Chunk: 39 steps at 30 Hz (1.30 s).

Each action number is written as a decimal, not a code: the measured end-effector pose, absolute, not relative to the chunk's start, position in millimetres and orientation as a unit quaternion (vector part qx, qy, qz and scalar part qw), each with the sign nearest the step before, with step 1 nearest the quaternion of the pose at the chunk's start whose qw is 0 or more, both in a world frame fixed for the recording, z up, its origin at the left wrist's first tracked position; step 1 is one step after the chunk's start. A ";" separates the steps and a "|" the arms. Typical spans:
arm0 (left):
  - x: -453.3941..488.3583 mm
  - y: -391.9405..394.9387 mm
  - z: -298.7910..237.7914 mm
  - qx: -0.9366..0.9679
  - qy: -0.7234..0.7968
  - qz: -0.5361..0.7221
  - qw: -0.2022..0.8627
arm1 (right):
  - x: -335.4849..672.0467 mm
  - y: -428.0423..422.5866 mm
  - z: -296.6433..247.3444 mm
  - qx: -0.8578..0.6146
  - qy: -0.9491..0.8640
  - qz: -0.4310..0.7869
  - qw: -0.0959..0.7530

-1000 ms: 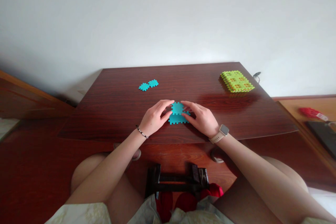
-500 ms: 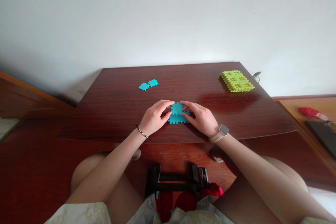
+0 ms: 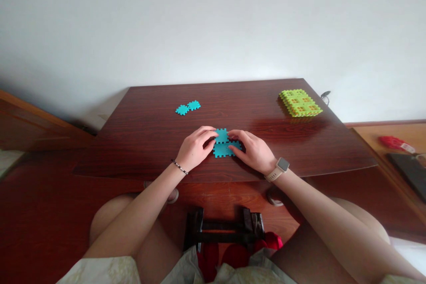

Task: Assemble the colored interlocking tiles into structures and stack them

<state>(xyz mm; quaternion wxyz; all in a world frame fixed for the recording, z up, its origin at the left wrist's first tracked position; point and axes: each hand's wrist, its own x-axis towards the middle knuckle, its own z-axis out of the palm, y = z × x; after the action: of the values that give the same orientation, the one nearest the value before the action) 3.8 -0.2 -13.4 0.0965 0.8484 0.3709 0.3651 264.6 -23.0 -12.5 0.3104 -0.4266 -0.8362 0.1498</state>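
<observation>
A square blue interlocking tile (image 3: 221, 135) with toothed edges lies just behind a wider blue toothed strip (image 3: 221, 150) near the table's front. A thin dark gap shows between them. On the left, my left hand (image 3: 197, 145) holds the square tile's edge, with its fingertips at the top corner and its thumb lower down. My right hand (image 3: 253, 151) has its fingers at the square tile's right edge, while its thumb presses on the strip. Farther back on the table are two small blue tiles (image 3: 194, 105), touching or nearly so at their corners.
A stack of yellow-green toothed panels (image 3: 299, 102) with orange window-like squares stands at the table's back right. The dark wood table (image 3: 153, 124) reaches to a white wall. Off to the right, a lower wooden surface (image 3: 369, 135) carries a red item (image 3: 394, 142) and a black flat object.
The square tile has shifted slightly left and now lies flatter behind the strip. My right thumb has moved left onto the strip.
</observation>
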 end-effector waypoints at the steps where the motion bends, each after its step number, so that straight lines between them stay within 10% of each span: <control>1: 3.7 -0.1 -13.9 0.849 0.373 0.360 0.101 | 264.8 -22.8 -13.0 -0.429 -0.836 0.148 0.308; 39: 3.5 0.2 -15.6 0.853 0.397 0.320 0.111 | 263.3 -21.4 -9.5 -0.349 -0.890 0.118 0.270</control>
<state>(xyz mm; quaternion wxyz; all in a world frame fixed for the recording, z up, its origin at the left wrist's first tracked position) 3.5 0.2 -15.6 0.1112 0.8527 0.3975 0.3202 263.3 -21.4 -9.5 0.2696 -0.3487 -0.8898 0.1181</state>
